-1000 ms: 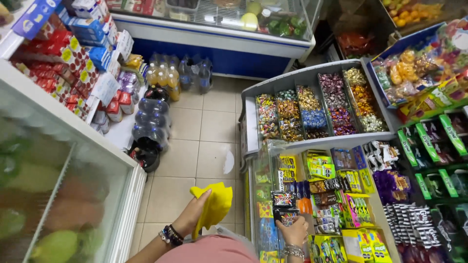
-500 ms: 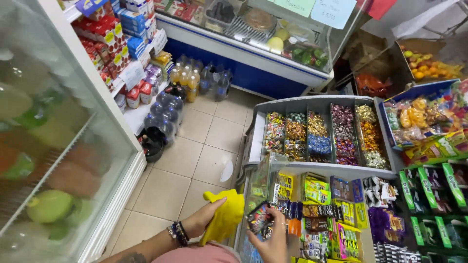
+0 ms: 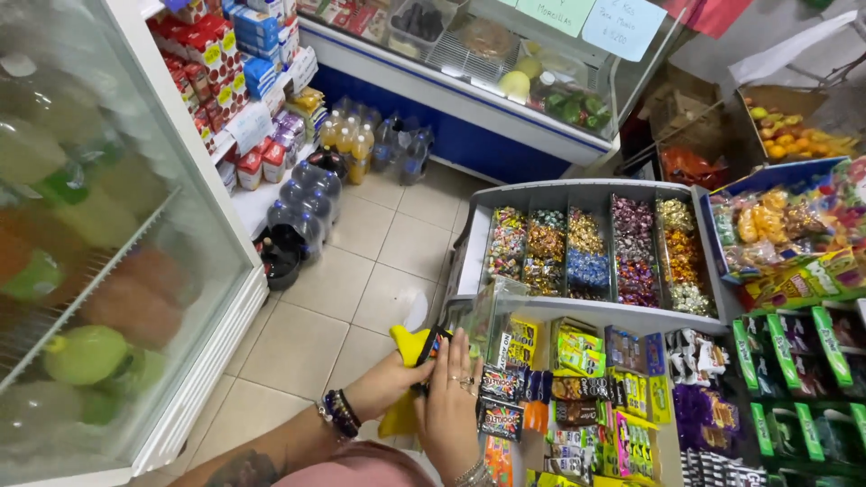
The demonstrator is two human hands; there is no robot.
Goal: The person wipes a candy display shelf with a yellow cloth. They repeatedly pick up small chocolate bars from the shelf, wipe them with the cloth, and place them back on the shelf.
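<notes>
1. The yellow cloth (image 3: 408,353) hangs with its long axis near vertical in the head view; one soft corner peaks up by the display's front edge and the other end droops toward the tiled floor (image 3: 379,261), low and centre in the picture.
2. It is limp fabric, bright plain yellow, bunched and folded, most of its middle hidden behind the hands.
3. The left hand (image 3: 390,383) is clenched around the cloth's middle; dark beaded bracelets (image 3: 341,413) ring that wrist.
4. The right hand (image 3: 448,408) lies with fingers pointing up and rings on them, pressed over a small dark packet (image 3: 435,344) with red and orange print; it seems to grip the packet against the cloth, though the grip itself is covered.
5. Just right of the hands stands a grey candy display (image 3: 586,316); its upper bins hold shiny foil-wrapped sweets, its lower rows glossy flat packets.
6. At left is a glass-doored cooler (image 3: 135,271) with blurred green and orange shapes inside; plastic bottles (image 3: 307,203) stand on the floor beyond.
</notes>
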